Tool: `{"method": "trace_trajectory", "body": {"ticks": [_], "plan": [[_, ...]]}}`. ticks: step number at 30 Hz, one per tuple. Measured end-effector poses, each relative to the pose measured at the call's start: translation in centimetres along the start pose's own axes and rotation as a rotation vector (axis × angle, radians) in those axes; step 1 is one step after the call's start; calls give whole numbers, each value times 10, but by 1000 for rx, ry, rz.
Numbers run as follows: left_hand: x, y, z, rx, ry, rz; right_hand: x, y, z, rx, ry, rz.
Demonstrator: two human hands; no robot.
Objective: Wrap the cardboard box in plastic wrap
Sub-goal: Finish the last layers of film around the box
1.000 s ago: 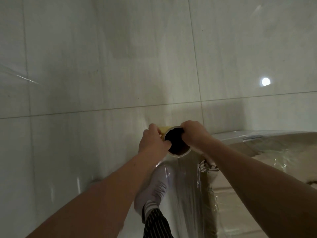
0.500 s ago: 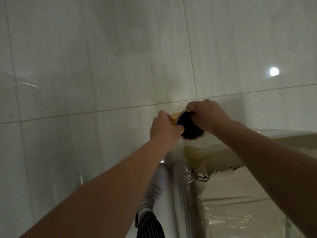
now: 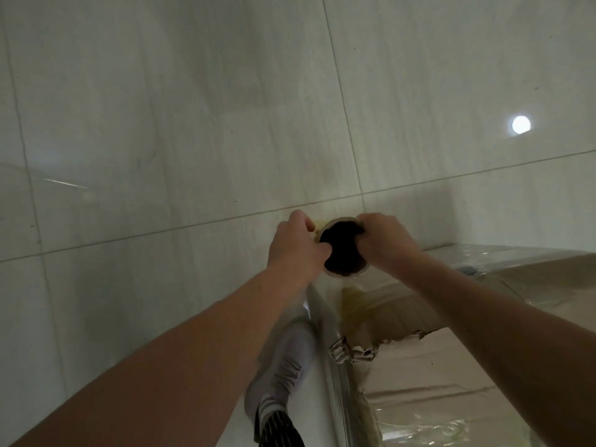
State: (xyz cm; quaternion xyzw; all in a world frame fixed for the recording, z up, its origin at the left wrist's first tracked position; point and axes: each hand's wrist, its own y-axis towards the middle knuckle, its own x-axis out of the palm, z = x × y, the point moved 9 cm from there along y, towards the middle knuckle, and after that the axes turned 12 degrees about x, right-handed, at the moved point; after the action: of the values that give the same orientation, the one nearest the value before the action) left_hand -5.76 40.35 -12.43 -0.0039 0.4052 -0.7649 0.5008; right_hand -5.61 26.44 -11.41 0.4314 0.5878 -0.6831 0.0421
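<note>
A: What are the fingers doing?
B: The left hand's (image 3: 295,250) fingers (image 3: 300,221) are curled round the outside of the roll of plastic wrap (image 3: 343,250), thumb pressed on the rim of its dark hollow core. The right hand's (image 3: 383,245) fingers (image 3: 362,225) hook over the rim from the other side. Both hands grip it tight.
A: And where is the roll, going by the cardboard box (image 3: 467,366)?
B: Upright at the box's far left corner, just above its top edge. A clear sheet of wrap (image 3: 325,321) hangs from the roll, down along the box's left side.
A: Is the box covered at all?
B: Shiny film lies over its top and its near part. A torn cardboard edge (image 3: 354,351) shows near the left side.
A: Anything else around the box?
B: Left of it, a white shoe (image 3: 283,366) with a striped trouser leg (image 3: 279,430) stands on the pale tiled floor (image 3: 161,124). Beyond the box, a round spot of light (image 3: 521,124) shines on the tiles
</note>
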Motion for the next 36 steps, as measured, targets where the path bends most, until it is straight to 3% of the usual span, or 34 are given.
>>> {"method": "trace_trajectory", "body": {"ticks": [5,9,12,16,18,20,27,31,34,36], "plan": [[17,16,29,50,-24,4,-45,8,-23,-302,-345,156],[31,25,30,-12,-152,58,-54,18,-16,-344,-385,205],[28,27,20,-58,-204,112,-55,26,16,-116,35,155],[26,28,17,-79,-194,91,-1,20,54,249,525,-186],[26,29,22,-61,-133,59,19,14,57,355,741,-311],[24,33,31,-22,-52,32,14,16,57,365,823,-281],[28,47,69,119,58,-12,-65,26,32,-57,90,117],[48,52,88,164,-2,-22,-94,33,19,-268,-233,221],[57,56,82,108,-81,7,-93,39,25,-302,-252,252],[55,59,75,78,-116,40,-92,42,39,-225,-71,264]]}}
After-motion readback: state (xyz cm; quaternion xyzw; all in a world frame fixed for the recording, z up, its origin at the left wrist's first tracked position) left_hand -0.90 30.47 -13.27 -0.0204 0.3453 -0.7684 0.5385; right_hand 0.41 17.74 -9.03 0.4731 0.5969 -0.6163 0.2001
